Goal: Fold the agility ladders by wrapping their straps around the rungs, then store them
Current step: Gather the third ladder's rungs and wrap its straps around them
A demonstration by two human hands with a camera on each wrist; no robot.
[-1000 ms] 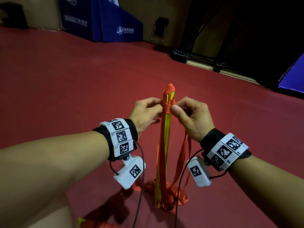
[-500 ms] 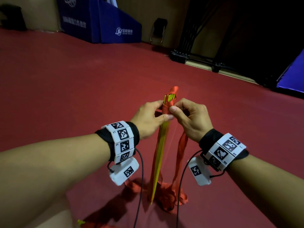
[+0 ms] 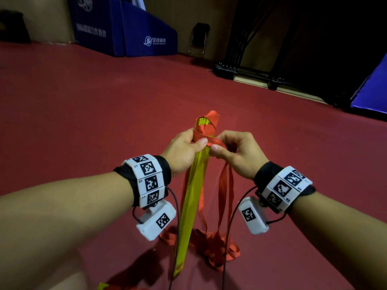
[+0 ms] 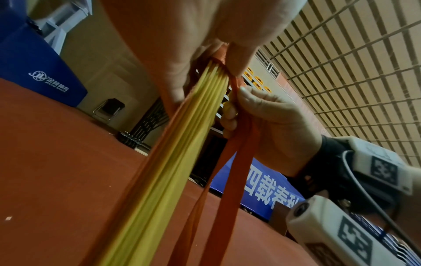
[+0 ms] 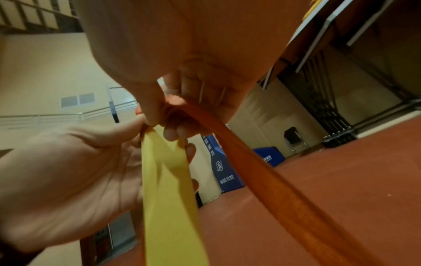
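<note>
A bundle of flat yellow rungs (image 3: 193, 191) stands nearly upright, its lower end near the red floor. My left hand (image 3: 184, 149) grips the bundle near its top, thumb pressed on the red strap (image 3: 204, 130) wound round it. My right hand (image 3: 234, 151) pinches the strap just right of the bundle, and two strap lengths (image 3: 225, 195) hang from it to a loose heap (image 3: 211, 245) on the floor. The left wrist view shows the stacked rungs (image 4: 182, 153) and the strap (image 4: 230, 180) in the right hand (image 4: 268, 122). In the right wrist view the rungs (image 5: 168, 189) and strap (image 5: 262, 180) run down from both hands.
Blue padded panels (image 3: 125, 32) stand against the far wall, with a folding chair (image 3: 199, 38) beside them. A black metal rack base (image 3: 247, 74) lies at the floor's far edge, a blue mat (image 3: 370, 91) at the right. Another yellow piece (image 3: 102, 286) lies at the bottom edge.
The bundle's lower end has swung left and towards me, so it now leans. The strap has been drawn across the top from the left thumb to my right hand.
</note>
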